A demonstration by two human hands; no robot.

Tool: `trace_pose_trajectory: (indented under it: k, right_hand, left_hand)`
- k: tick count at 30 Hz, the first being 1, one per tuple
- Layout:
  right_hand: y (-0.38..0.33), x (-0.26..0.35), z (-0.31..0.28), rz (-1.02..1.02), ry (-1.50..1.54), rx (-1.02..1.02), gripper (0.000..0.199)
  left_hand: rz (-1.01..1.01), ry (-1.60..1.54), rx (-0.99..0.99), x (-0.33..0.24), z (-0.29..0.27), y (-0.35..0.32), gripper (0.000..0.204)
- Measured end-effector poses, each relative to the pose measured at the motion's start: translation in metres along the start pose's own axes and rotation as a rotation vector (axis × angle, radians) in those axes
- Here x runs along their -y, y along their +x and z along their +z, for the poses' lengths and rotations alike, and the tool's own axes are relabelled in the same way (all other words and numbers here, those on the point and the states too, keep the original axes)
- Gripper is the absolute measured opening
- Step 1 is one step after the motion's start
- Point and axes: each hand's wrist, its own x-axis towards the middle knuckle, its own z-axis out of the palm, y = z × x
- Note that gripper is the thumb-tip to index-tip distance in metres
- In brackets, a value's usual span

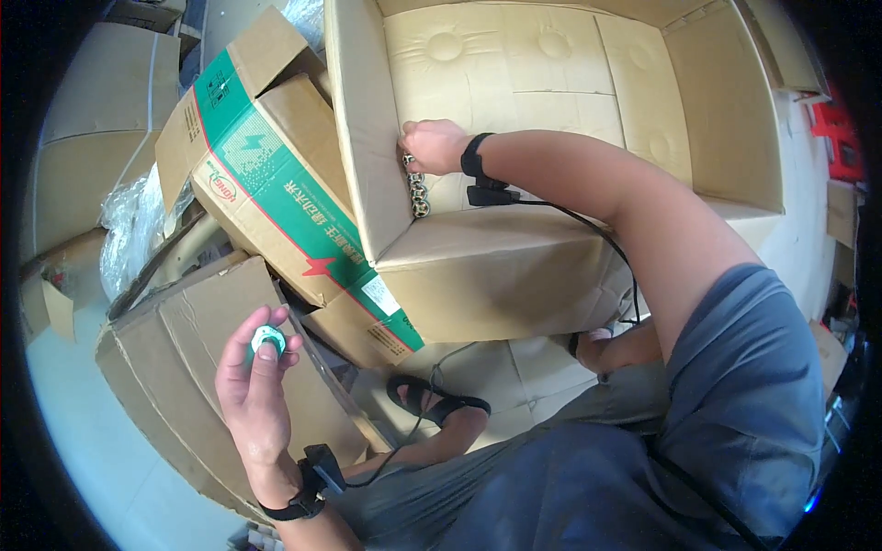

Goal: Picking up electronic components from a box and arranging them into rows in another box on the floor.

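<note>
My left hand [257, 390] holds a small round white and green part [268, 341] between thumb and fingers, raised above a flattened brown carton [175, 367]. My right hand [432, 145] reaches into a large open cardboard box [514, 275], close against its left inner wall. From its fingers hangs a short string of small dark metal pieces [419, 191]. Both wrists wear black bands with a cable running off them.
A brown carton with a green and red printed side [276, 184] leans between the open box and the flattened carton. Clear plastic wrap [129, 230] and more cartons [101, 110] lie at the left. My sandalled foot [436, 404] rests below the box. Red items [841, 138] sit far right.
</note>
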Motion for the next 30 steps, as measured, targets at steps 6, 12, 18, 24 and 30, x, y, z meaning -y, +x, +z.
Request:
trace_pose_trajectory:
  k: [6,12,18,24,30]
  right_hand:
    - [-0.002,-0.019,-0.027,-0.022,0.051,-0.054,0.035]
    - [-0.016,-0.043,-0.024,-0.118,0.0,0.065,0.035]
    - [-0.002,-0.05,-0.013,-0.062,0.035,0.105,0.03]
    - [0.022,-0.04,-0.007,0.018,0.347,-0.049,0.039]
    - [0.026,-0.048,0.008,-0.11,0.166,-0.15,0.036]
  left_hand:
    - [0.001,0.003,-0.017,0.002,-0.005,-0.001,0.031]
    - [-0.001,0.014,-0.022,0.002,-0.005,0.0,0.031]
    - [-0.004,0.003,-0.008,0.002,0.0,0.003,0.031]
    - [-0.016,0.027,-0.011,0.003,0.002,0.005,0.031]
    - [-0.023,0.025,0.012,0.002,0.006,0.008,0.031]
